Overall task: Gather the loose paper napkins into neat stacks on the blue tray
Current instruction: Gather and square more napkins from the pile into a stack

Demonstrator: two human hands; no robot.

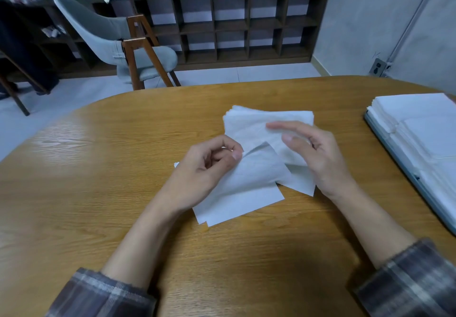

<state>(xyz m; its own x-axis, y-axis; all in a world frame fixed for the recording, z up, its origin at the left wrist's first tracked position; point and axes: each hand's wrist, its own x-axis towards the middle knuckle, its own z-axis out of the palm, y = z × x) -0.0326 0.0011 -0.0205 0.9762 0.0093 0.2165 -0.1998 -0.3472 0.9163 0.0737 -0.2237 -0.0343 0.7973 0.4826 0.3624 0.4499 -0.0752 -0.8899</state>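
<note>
Loose white paper napkins (249, 191) lie overlapped in the middle of the wooden table (98, 168). My left hand (204, 171) pinches the upper edge of one napkin between thumb and curled fingers. My right hand (313, 154) holds a small stack of napkins (259, 121) lifted off the table, with the fingers stretched over its top and the thumb below. At the right edge sits the blue tray (404, 166), bearing neat white napkin stacks (419, 124).
A grey chair with wooden legs (128, 45) stands beyond the table's far edge. A dark cubby shelf (234, 23) lines the back wall. A wall socket (378, 66) is at the right. Bare wood lies left of and in front of my hands.
</note>
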